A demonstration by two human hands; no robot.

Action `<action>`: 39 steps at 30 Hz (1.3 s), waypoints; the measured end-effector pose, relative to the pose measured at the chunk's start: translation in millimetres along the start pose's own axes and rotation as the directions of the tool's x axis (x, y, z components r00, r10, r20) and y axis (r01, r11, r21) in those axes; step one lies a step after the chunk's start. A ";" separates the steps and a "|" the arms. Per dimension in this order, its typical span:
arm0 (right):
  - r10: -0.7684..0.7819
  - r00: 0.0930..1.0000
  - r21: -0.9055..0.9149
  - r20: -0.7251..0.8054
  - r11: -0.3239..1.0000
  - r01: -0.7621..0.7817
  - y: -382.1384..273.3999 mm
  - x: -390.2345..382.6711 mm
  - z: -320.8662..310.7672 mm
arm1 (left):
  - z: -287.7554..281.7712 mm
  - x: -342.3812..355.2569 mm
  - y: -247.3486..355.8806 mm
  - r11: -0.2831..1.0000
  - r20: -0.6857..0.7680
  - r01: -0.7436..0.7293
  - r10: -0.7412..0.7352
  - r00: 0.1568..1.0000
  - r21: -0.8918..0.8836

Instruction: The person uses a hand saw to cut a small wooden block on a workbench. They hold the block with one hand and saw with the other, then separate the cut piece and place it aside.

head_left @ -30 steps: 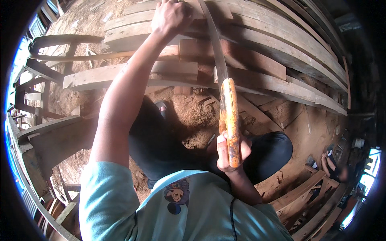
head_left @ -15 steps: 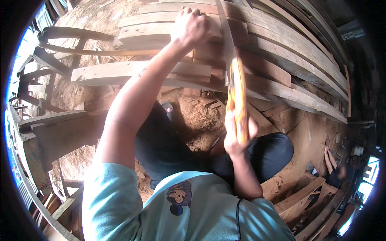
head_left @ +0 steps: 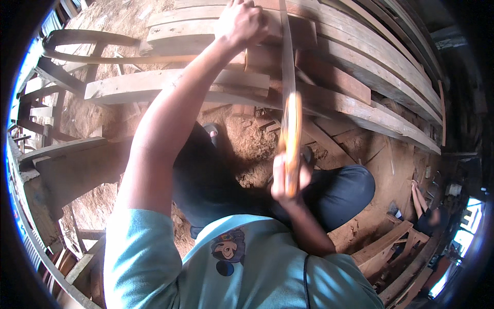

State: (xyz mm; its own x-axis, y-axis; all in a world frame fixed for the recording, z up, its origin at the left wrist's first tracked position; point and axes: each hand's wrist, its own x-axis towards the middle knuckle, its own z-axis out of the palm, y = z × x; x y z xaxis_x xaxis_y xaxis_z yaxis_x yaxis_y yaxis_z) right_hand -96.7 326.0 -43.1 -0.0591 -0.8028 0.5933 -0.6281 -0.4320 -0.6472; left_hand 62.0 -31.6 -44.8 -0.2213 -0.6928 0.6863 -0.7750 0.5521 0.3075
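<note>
Right hand (head_left: 280, 181): I see its fingers wrapped round the yellow-orange handle of the handsaw (head_left: 293, 123). Left hand (head_left: 242, 23): knuckles up, fingers bent, set over the pale boards (head_left: 180, 35) left of the blade (head_left: 288, 56); I cannot tell whether it clasps an edge or only presses. The saw points away from the body, its blade passing above the front beam (head_left: 134, 85), with long planks (head_left: 365, 54) running off to the right.

Judgement, for a clean stroke: line up wrist, forearm and blade, draw long and light, bear down evenly with the left hand, fingers well clear of the teeth.

Hard to make out: the handle is blurred; the upper edge cuts off the blade's far end; I cannot resolve where teeth meet wood, nor any cut line
</note>
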 end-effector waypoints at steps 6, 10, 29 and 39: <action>0.188 0.979 0.012 0.076 0.982 -0.189 -1.9 51.5 17.1 | -27.6 7.3 13.7 0.981 0.209 0.008 -0.049 0.977 0.194; -0.619 0.778 -0.462 -0.106 0.724 0.512 46.5 -55.7 -4.8 | -21.1 12.9 21.7 0.999 0.036 0.034 -0.034 0.999 0.009; 0.225 0.971 0.092 0.081 0.968 -0.233 8.6 56.2 0.5 | -6.1 9.5 3.5 0.979 0.033 -0.186 0.184 0.982 0.084; 0.160 0.987 -0.027 0.025 0.987 -0.160 10.5 -31.1 -28.3 | -2.7 18.8 13.9 0.999 -0.019 -0.038 0.038 0.999 0.004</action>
State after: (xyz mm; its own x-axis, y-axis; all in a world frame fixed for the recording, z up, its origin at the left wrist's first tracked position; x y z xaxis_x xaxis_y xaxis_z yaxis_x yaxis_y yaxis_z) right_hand -123.3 358.1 -54.8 -0.1396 -0.8718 0.4696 -0.6311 -0.2871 -0.7206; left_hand 48.7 -35.6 -25.8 -0.2394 -0.6623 0.7100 -0.7685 0.5761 0.2784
